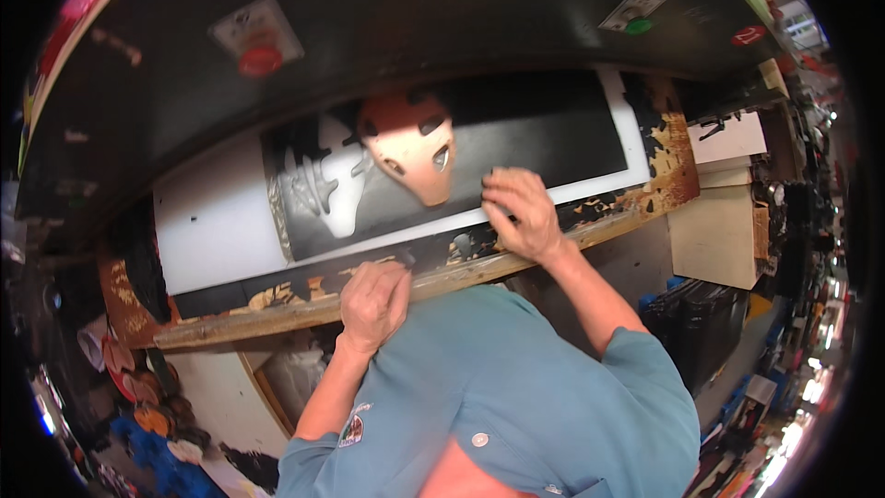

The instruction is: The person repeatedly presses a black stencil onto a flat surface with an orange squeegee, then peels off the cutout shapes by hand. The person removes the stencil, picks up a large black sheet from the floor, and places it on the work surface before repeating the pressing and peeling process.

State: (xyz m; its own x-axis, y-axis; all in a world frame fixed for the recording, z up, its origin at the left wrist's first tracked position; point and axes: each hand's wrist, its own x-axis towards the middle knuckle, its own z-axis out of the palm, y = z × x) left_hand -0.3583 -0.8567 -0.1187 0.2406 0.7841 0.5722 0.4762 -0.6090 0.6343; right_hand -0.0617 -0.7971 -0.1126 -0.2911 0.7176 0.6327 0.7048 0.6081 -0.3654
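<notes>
A black sheet [544, 138] lies on the white board under the dark machine. Its left part has cut-out openings [346, 207] where white shows through. Beside them rests a tan-orange, shield-shaped piece [415, 161] with several holes, its narrow end toward me. My right hand [524, 212] hovers at the sheet's near edge, fingers loosely bent and thumb apart. Dark spots show at its fingertips. My left hand [373, 300] is closed at the wooden front edge [452, 277]. A blurred dark patch shows by its fingers; whether it is held is hidden.
Above the board hangs a wide dark machine part [442, 18] with a red button [260, 59] and a green button [636, 26]. A white panel [217, 212] lies left. Cardboard boxes [714, 235] stand at right, and round pieces [152, 406] lie low at left.
</notes>
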